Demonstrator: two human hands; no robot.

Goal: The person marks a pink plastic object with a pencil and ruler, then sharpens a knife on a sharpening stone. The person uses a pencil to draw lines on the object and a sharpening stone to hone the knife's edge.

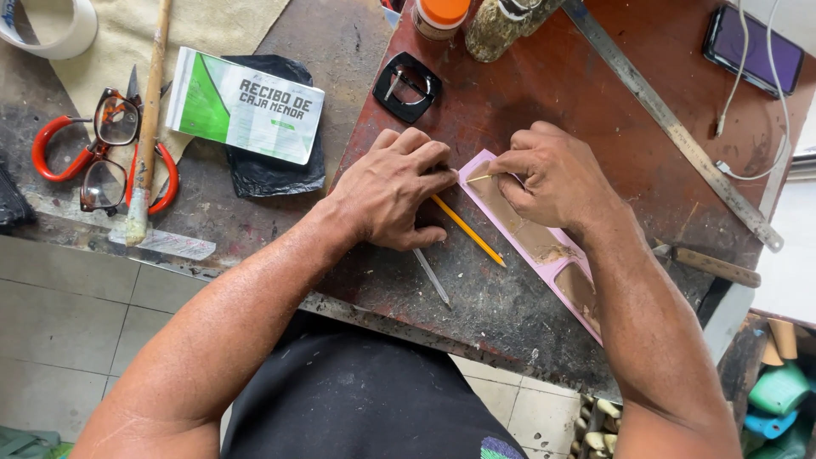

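The right grip (548, 174) is pinching a thin stick (478, 178) over the pink strip (552, 255); the left grip (395, 189) is pressing closed on a yellow pencil (469, 231) on the surface (510, 93).

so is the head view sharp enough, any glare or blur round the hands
Head view: even daylight, soft shadows under the left hand and right hand; both hands and the yellow pencil look sharp; mild sheen on the metal ruler; the bottom right corner is dim and cluttered.

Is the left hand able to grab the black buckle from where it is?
Probably yes. The left hand rests on the board just below the black buckle, with only bare red board between them and nothing blocking.
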